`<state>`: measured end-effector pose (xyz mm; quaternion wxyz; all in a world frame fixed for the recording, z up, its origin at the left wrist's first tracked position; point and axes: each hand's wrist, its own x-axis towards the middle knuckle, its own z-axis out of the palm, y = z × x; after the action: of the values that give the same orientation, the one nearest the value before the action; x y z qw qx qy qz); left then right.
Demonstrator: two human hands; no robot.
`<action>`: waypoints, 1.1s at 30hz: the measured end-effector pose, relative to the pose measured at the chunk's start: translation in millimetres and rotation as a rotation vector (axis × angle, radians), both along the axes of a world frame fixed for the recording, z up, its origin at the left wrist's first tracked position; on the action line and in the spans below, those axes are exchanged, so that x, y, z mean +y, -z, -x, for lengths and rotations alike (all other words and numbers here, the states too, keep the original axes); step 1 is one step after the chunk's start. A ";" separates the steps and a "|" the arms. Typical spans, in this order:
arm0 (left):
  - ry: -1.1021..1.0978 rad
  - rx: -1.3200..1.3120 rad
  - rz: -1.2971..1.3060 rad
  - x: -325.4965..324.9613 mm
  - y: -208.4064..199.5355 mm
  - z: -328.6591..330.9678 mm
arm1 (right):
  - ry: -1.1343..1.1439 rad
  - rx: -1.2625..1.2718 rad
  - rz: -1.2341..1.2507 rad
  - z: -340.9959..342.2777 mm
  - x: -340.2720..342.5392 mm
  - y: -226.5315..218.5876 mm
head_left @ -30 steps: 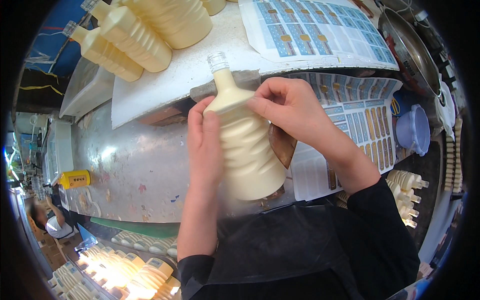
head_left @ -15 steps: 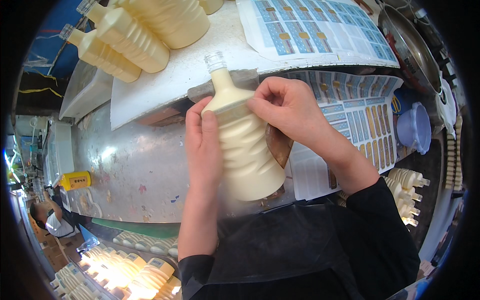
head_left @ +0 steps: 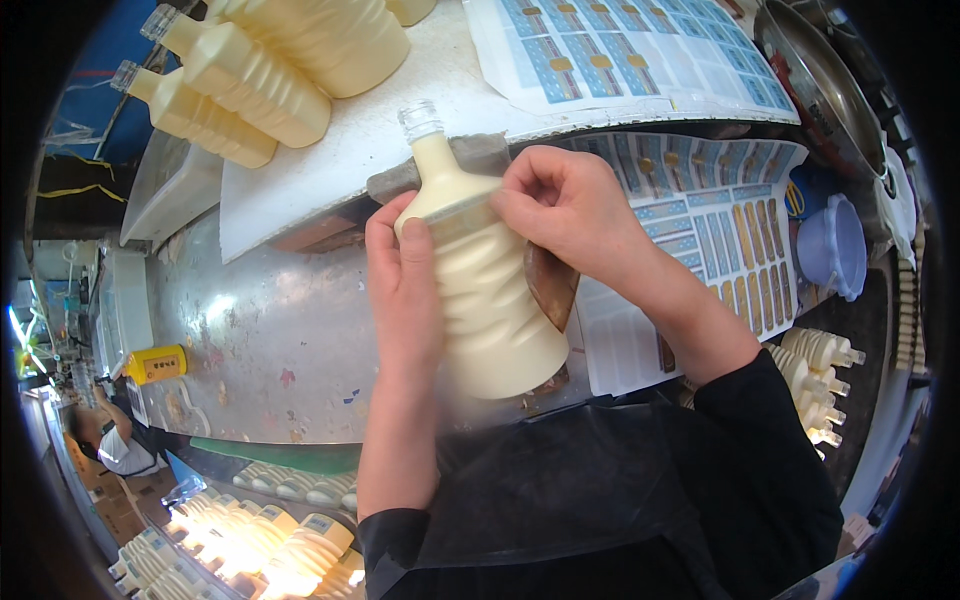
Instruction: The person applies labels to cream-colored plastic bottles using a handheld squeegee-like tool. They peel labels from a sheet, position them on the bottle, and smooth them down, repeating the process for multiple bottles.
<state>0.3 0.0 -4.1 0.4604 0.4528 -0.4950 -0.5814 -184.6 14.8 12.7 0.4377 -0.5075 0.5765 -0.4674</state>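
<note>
A cream-coloured bottle [head_left: 492,310] with a ribbed body and clear threaded neck lies tilted before me, its neck pointing away. My left hand [head_left: 402,265] grips its left shoulder, the thumb pressed on the front. Across the shoulder runs a narrow greyish strip [head_left: 455,215], seemingly a label. At the strip's right end my right hand [head_left: 570,205] is closed in a pinch of thumb and forefinger. What sits right between those fingertips is mostly hidden. A brown, curved piece [head_left: 550,285] shows behind the bottle's right side.
Printed label sheets [head_left: 700,235] spread right of the bottle, with more sheets [head_left: 600,60] on the white board [head_left: 420,75]. Several cream bottles [head_left: 255,80] stand far left. A yellow container [head_left: 157,364], a purple bucket [head_left: 833,248] and more bottles [head_left: 815,375] flank the metal table [head_left: 270,340].
The bottle and both hands appear slightly further left, along with a small shift of the whole view. My grip and the pinch look the same.
</note>
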 end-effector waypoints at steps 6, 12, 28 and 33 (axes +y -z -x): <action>0.032 -0.013 -0.001 -2.0 2.8 -2.7 | -0.057 -0.082 -0.026 6.4 -3.7 6.9; -0.012 -0.095 0.068 -3.1 9.7 -4.3 | 0.016 -0.182 0.060 12.5 -11.6 27.5; -0.033 -0.217 0.069 -4.5 -3.7 5.7 | -0.009 -0.056 -0.050 -1.4 -4.1 20.5; -0.047 -0.249 0.091 -5.2 -5.2 8.5 | -0.036 -0.149 -0.010 0.3 -4.5 26.9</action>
<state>-8.3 -5.2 1.1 0.4290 0.5118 -0.5633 -0.4865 -184.9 10.4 -14.2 0.4901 -0.4795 0.5355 -0.4931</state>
